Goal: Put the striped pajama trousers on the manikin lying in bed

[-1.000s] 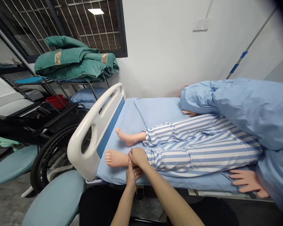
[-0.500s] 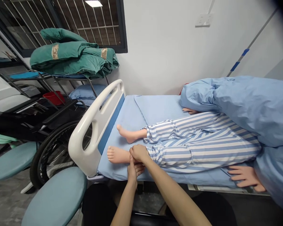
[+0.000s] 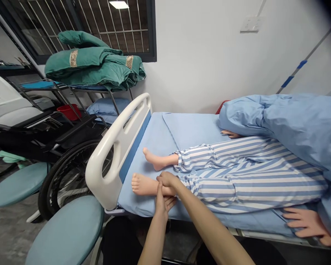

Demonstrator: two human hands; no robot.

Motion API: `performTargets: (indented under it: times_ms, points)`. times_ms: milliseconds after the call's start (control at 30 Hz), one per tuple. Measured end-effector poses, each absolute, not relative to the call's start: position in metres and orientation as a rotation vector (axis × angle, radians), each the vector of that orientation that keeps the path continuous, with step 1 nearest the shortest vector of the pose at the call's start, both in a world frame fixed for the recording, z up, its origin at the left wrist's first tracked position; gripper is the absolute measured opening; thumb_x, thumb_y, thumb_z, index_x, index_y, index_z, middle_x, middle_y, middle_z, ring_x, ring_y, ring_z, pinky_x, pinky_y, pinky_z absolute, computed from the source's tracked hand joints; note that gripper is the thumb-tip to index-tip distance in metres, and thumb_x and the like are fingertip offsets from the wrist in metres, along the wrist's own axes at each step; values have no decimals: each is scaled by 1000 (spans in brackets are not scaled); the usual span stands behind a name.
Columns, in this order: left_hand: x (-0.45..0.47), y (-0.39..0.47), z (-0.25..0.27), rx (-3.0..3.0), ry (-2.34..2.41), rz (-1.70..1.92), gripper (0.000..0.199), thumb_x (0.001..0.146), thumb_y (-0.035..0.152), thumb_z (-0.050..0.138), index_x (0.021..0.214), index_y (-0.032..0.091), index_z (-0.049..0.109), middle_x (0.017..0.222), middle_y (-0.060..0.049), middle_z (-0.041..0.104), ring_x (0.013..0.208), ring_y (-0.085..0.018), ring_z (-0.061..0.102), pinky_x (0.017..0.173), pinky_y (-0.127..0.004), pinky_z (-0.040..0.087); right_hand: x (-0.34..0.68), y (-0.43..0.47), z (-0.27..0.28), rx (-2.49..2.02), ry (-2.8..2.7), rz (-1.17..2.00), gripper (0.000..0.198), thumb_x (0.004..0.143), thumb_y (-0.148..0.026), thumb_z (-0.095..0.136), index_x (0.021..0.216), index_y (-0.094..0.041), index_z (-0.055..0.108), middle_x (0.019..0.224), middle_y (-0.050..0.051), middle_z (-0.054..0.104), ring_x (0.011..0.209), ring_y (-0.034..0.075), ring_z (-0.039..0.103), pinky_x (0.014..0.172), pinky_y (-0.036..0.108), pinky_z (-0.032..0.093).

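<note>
On the bed lies a manikin in blue-and-white striped trousers (image 3: 259, 184), its bare feet towards the footboard. My right hand (image 3: 168, 179) is wrapped over the top of the near ankle, just below the trouser cuff. From the near side my left hand (image 3: 162, 202) grips the same ankle, thumb up along it and fingers beneath. The near foot (image 3: 143, 184) points its toes to the left. Beyond it the other foot (image 3: 157, 161) rests on the sheet, untouched. Parts of my fingers under the ankle are hidden.
A white footboard (image 3: 95, 176) stands left of the feet. Farther left are a wheelchair (image 3: 68, 176) and a round stool (image 3: 67, 232). A blue quilt (image 3: 287, 117) covers the manikin's upper body; a manikin hand (image 3: 309, 224) lies at the near edge. Green bedding (image 3: 99, 66) is piled behind.
The view has swung a little to the left, so the scene sits farther right. Both my hands keep their hold around the near ankle.
</note>
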State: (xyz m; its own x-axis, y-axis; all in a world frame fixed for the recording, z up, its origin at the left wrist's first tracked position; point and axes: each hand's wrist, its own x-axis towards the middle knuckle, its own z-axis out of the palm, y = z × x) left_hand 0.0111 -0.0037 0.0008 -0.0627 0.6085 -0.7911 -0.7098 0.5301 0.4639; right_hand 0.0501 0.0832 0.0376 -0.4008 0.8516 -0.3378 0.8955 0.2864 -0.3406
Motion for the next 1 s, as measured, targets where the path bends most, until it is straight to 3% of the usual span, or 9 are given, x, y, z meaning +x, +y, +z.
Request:
performTargets:
  times_ms: [167, 300, 400, 500, 667, 733, 800, 900, 1000]
  points:
    - [13, -20, -9, 64, 1312, 1175, 62, 66, 63, 43, 93, 8, 56, 80, -16, 63, 69, -22, 61, 60, -33, 48, 53, 56, 40, 1692, 2674, -516, 33, 83, -26, 32, 85, -13, 62, 85, 12, 63, 81, 20, 58, 70, 28, 38]
    - [-5, -46, -6, 455, 1557, 1112, 47, 69, 57, 44, 73, 13, 59, 60, -8, 61, 52, -17, 55, 51, -28, 43, 57, 36, 32, 1776, 2871, -416, 27, 82, -22, 32, 91, -15, 57, 85, 8, 60, 83, 18, 54, 73, 27, 36]
    - [-25, -59, 24, 905, 1725, 1200, 31, 65, 48, 56, 64, 17, 59, 56, -3, 58, 54, -16, 51, 57, -25, 42, 57, 39, 33, 1770, 3030, -453, 28, 77, -21, 38, 101, -16, 51, 96, 8, 56, 93, 18, 48, 79, 27, 34]
    - [-38, -51, 72, 1124, 1819, 1250, 20, 63, 39, 60, 67, 20, 61, 62, -2, 60, 61, -18, 51, 65, -27, 42, 54, 61, 39, 1825, 3092, -423, 37, 74, -20, 40, 109, -12, 45, 106, 11, 50, 100, 20, 42, 85, 30, 31]
    - [-50, 3, 126, 1552, 1897, 1332, 21, 66, 32, 55, 83, 22, 62, 89, -6, 61, 89, -22, 50, 90, -33, 33, 55, 104, 35, 1879, 3016, -281, 58, 68, -23, 48, 122, -8, 33, 119, 17, 41, 114, 26, 29, 94, 39, 20]
    - [-55, 30, 131, 1797, 2060, 1161, 37, 67, 31, 52, 100, 17, 57, 110, -11, 53, 107, -27, 42, 94, -36, 28, 59, 114, 27, 1833, 2971, -251, 59, 65, -24, 52, 119, -9, 37, 115, 17, 45, 113, 27, 30, 95, 42, 16]
    - [-59, 56, 130, 1991, 2277, 760, 51, 68, 32, 48, 113, 10, 47, 122, -18, 41, 115, -31, 34, 92, -40, 29, 62, 120, 18, 1782, 2961, -212, 58, 62, -25, 55, 116, -10, 40, 112, 16, 47, 113, 27, 31, 96, 43, 12]
    - [-61, 85, 123, 2087, 2431, 139, 47, 74, 30, 37, 113, 5, 46, 115, -22, 45, 99, -30, 50, 77, -39, 40, 62, 122, 8, 1791, 2971, -147, 65, 60, -28, 56, 120, -11, 37, 117, 16, 44, 115, 28, 28, 98, 44, 8]
    - [-63, 105, 116, 2178, 2474, -134, 39, 77, 20, 28, 104, 4, 53, 103, -22, 52, 79, -23, 59, 65, -33, 43, 60, 120, 1, 1818, 2966, -111, 68, 63, -29, 54, 124, -11, 32, 123, 17, 39, 119, 29, 23, 99, 44, 3]
